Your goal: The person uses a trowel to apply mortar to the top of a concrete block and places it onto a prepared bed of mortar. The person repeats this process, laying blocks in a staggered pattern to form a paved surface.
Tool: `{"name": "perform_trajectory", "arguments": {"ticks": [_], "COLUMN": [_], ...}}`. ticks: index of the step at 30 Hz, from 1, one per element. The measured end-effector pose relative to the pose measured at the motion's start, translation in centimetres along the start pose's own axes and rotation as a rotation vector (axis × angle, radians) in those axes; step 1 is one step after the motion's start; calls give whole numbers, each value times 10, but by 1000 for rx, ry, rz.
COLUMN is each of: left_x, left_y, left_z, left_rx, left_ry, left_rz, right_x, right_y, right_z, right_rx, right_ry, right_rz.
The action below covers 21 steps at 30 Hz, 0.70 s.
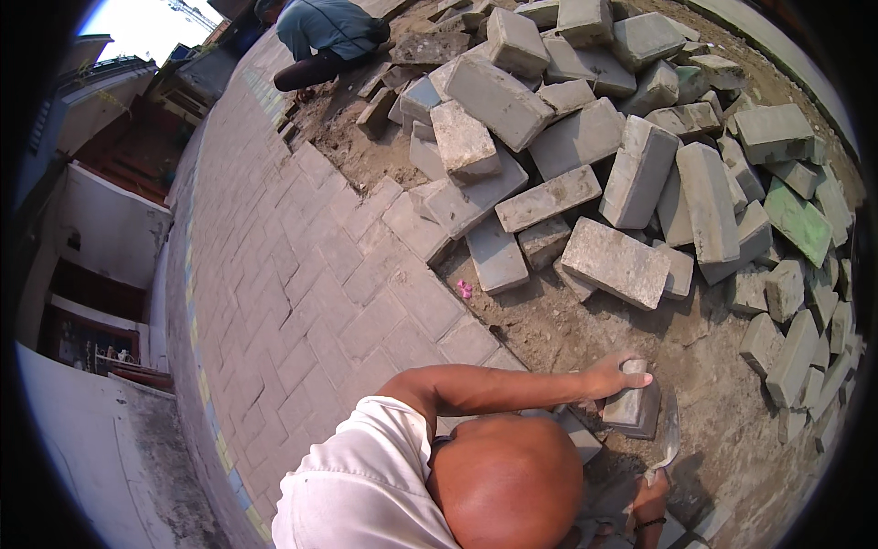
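My left hand (615,375) reaches across to a grey paving block (631,412), its fingers and thumb wrapped over the top. The block stands on bare soil close to the edge of the laid paving (366,302). Lower right, my right hand (650,497), with a dark bracelet at the wrist, grips a trowel (673,437). The trowel's pale blade points away from me, just right of the block. More blocks show in part near the lower edge, partly hidden by my body and arms.
A large heap of loose paving blocks (631,172) fills the far right, some stacked and leaning. A small pink thing (465,289) lies by the paving's edge. Another person (329,32) crouches at the far end. White house walls (114,224) line the left.
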<state>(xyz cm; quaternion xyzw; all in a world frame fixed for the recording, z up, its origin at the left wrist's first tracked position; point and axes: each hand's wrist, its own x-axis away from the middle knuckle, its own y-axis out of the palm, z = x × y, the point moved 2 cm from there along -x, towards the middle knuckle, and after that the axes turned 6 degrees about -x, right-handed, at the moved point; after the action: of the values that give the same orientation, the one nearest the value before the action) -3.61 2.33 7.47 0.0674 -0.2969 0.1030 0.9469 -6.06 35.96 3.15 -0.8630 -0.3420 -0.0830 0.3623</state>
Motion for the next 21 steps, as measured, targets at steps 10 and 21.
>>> {"name": "perform_trajectory", "arguments": {"ticks": [10, 21], "left_x": [-9, 1], "left_y": [-3, -10], "left_z": [-10, 4], "left_rx": [228, 153], "left_ry": [-227, -182], "left_rz": [-42, -219], "right_x": [15, 24], "right_y": [11, 16], "right_z": [-61, -46], "right_rx": [-176, -4], "right_ry": [-34, -73], "right_rz": [-141, -110]}}
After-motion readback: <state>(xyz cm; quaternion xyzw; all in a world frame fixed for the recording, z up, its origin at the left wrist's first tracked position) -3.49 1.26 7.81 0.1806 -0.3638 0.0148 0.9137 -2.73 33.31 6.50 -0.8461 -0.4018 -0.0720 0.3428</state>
